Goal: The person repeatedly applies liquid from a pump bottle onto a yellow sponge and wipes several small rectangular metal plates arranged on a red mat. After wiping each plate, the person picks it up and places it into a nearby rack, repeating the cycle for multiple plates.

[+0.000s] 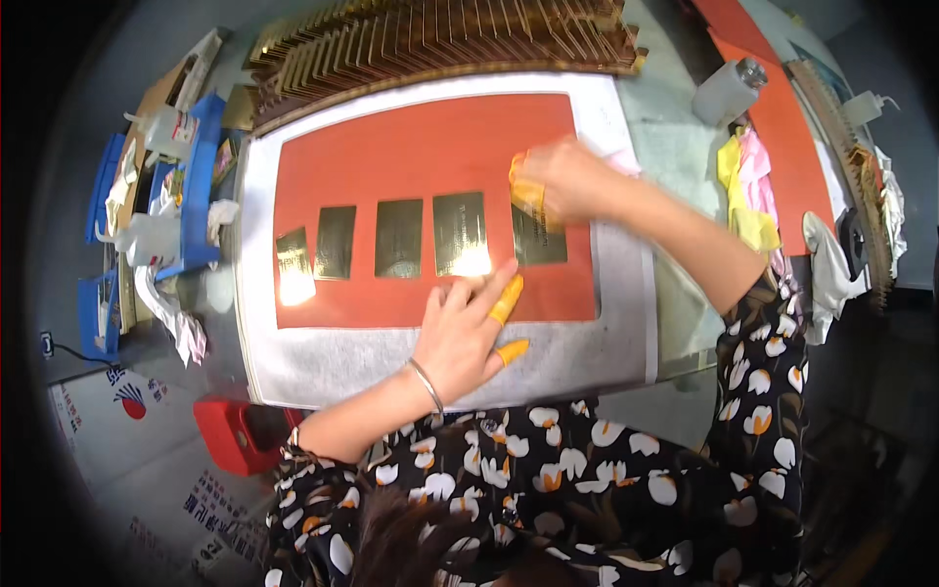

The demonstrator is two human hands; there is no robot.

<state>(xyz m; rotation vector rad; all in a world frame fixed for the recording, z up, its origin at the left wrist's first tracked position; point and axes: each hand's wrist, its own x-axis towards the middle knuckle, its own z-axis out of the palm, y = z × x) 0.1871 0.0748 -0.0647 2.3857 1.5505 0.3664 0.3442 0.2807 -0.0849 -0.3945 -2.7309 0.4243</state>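
Note:
Several shiny gold metal plates lie in a row on an orange-red mat [421, 137]. Over the upper part of the rightmost plate [543, 243] is my right hand [567, 181], its fingers curled together and slightly blurred. Yellow finger cots [528, 186] cover some of its fingertips; what they pinch, if anything, is hidden. My left hand [455, 328] has its fingers spread, with an outstretched fingertip at that plate's lower left corner. It too wears yellow cots, on the index finger and thumb. Left of it lie another plate [460, 227] and a smaller one [293, 256] catching glare.
Behind the mat stands a long rack of upright brass-coloured plates [440, 44]. Blue bins [202, 147] with squeeze bottles [152, 240] are at left. A grey bottle [726, 96] and yellow cloth [740, 210] lie right. A red stool [227, 435] stands below the table's left edge.

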